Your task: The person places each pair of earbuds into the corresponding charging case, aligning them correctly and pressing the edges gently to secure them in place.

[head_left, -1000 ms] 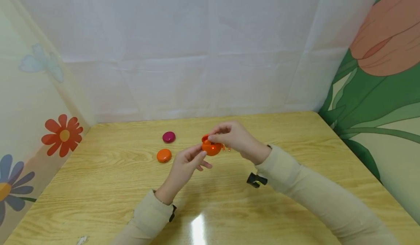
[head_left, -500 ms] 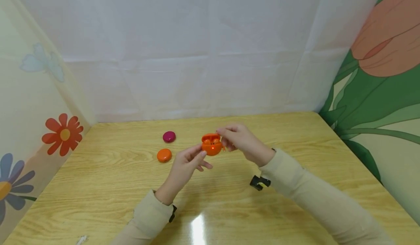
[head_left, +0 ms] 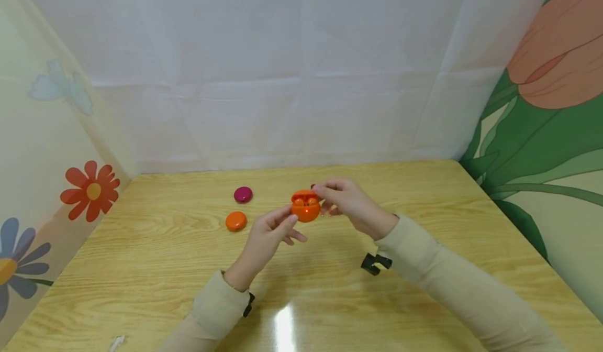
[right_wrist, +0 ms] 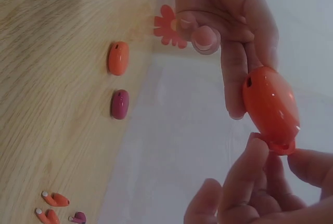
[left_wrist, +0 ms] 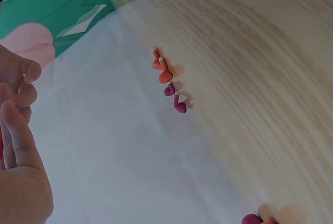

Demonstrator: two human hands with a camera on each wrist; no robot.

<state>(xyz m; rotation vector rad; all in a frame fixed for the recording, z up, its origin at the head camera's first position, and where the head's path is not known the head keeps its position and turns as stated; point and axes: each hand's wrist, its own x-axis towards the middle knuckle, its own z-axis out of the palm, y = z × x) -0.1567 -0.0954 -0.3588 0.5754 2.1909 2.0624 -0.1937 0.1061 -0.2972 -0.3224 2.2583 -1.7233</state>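
In the head view, my left hand (head_left: 268, 231) holds an orange earbud case (head_left: 306, 213) between thumb and fingers, raised over the table. Its lid (head_left: 305, 194) is flipped up, and orange earbuds (head_left: 312, 202) show seated inside. Thumb and fingers of my right hand (head_left: 344, 200) pinch the lid's right edge. The right wrist view has the glossy back of the case, with the fingertips on either side of the lid end. In the left wrist view, two orange earbuds (left_wrist: 165, 77) and two magenta earbuds (left_wrist: 179, 104) lie on the table.
Left of the hands, a magenta case (head_left: 243, 194) and another orange case (head_left: 236, 221) rest closed on the wooden table (head_left: 155, 268). White cloth (head_left: 235, 106) hangs behind the table. A small white object (head_left: 117, 343) lies near the front left.
My right hand has moved from over the case's opening to the lid's right edge, uncovering the earbuds inside. The left hand and case have barely shifted.
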